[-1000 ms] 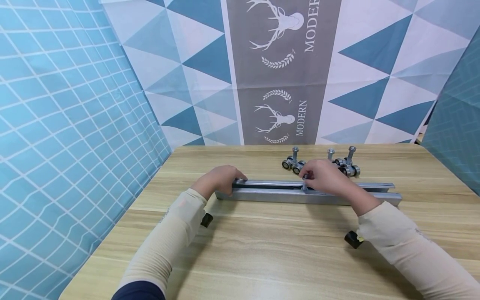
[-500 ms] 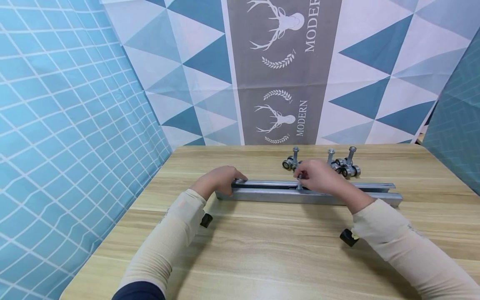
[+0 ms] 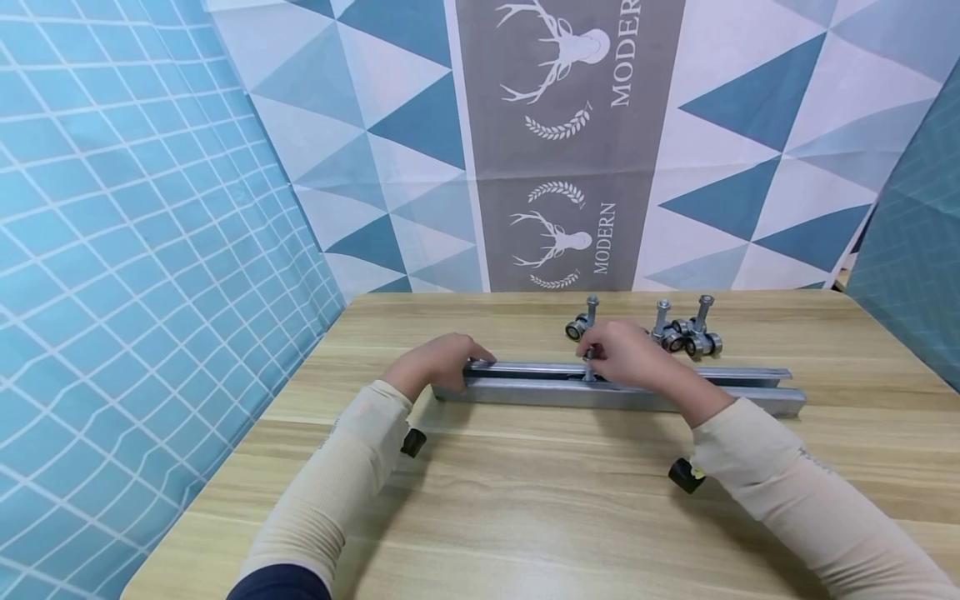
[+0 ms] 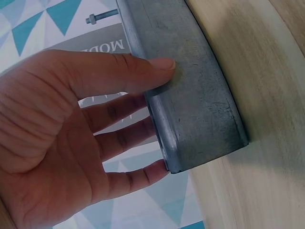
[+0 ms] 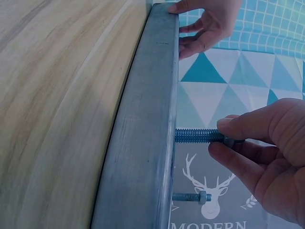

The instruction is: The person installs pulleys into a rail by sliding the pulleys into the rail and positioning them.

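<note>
The bolt (image 5: 198, 135) stands upright in the slot of the rail (image 3: 540, 393), slightly right of the rail's mid-length; its lower end is hidden inside. The right hand (image 3: 626, 354) pinches the bolt near its top between thumb and fingers. The left hand (image 3: 435, 364) grips the rail's left end, thumb on the near wall, fingers at the slot side. Behind the rail, toward its right half, stand three trolleys (image 3: 699, 340) with upright bolts, the leftmost partly covered by the right hand. The rail lies on a wood-grain table (image 3: 480, 500). Beyond the rail hangs a triangle-and-deer backdrop (image 3: 555, 158); left of it, a blue grid cloth (image 3: 112, 250). Against the earlier frames, bolt and right hand have shifted left along the rail; rail and left hand show no evident displacement.
</note>
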A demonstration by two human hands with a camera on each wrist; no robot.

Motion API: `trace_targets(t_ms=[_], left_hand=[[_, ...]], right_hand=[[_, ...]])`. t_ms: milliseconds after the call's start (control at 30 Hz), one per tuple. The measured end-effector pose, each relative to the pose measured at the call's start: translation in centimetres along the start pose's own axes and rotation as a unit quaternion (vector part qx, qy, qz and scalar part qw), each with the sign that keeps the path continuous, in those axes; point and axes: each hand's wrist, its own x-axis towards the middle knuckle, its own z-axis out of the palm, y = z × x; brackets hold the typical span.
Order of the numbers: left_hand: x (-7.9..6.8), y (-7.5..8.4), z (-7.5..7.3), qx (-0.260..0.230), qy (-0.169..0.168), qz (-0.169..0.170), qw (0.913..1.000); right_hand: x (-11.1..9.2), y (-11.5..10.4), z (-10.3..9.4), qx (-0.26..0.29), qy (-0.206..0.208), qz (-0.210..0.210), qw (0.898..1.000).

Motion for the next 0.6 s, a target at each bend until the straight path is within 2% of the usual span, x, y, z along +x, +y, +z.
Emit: trace_targets(t_ms=[600], left_hand=[[0.0, -0.2, 0.1, -0.012, 0.002, -0.005, 0.9999]], right_hand=[[1.2, -1.1, 0.7, -0.002, -0.008, -0.007, 1.0]])
